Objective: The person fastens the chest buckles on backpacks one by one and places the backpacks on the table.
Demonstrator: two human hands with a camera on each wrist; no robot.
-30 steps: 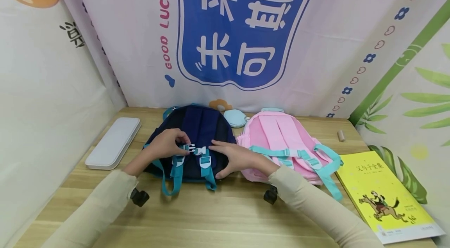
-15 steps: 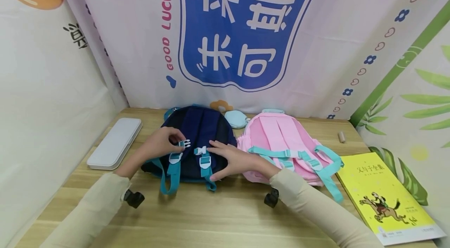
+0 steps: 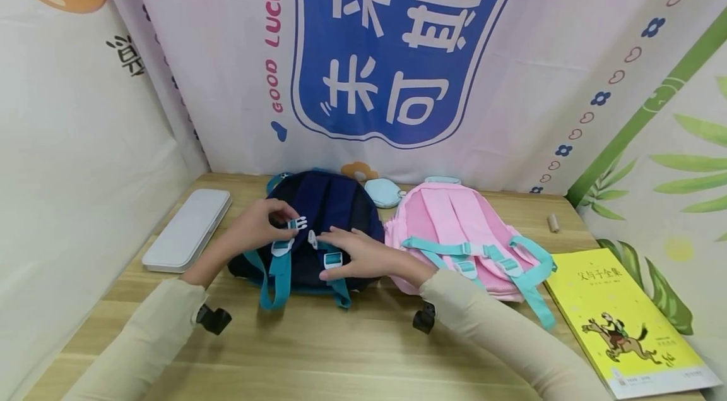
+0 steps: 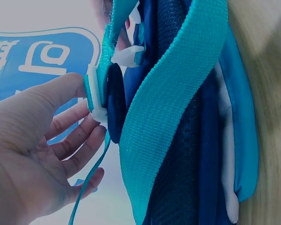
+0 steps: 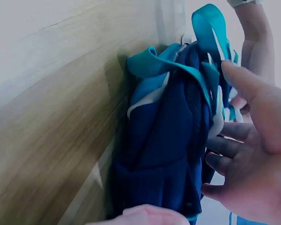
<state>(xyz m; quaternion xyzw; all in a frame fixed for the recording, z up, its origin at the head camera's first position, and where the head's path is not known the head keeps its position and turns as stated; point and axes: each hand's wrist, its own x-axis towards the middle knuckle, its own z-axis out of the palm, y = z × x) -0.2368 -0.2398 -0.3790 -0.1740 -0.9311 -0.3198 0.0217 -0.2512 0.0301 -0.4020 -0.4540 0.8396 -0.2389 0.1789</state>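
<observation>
A navy backpack (image 3: 354,199) lies with its strap side up, teal straps (image 3: 281,281) trailing over its lower edge. My left hand (image 3: 258,224) pinches the white pronged half of a side-release buckle (image 3: 301,223), prongs pointing right. The matching socket half (image 3: 312,239) sits just to the right, apart from the prongs and tilted. Fingertips of my right hand (image 3: 366,252) touch the socket, while the thumb lies lower by a white strap adjuster (image 3: 332,259). In the right wrist view, the right hand's fingers (image 5: 227,145) are extended alongside the strap, partly hidden behind it.
A pink backpack (image 3: 454,218) with teal straps lies close on the right. Beyond it are a yellow book (image 3: 619,319) and a small tan cylinder (image 3: 553,223). A white case (image 3: 187,230) lies on the left; a light blue pouch (image 3: 383,192) sits behind, near the curtain.
The left hand has drawn the pronged half up and left, away from the socket. The right hand has shifted left, and the socket has turned and moved left under its fingertips.
</observation>
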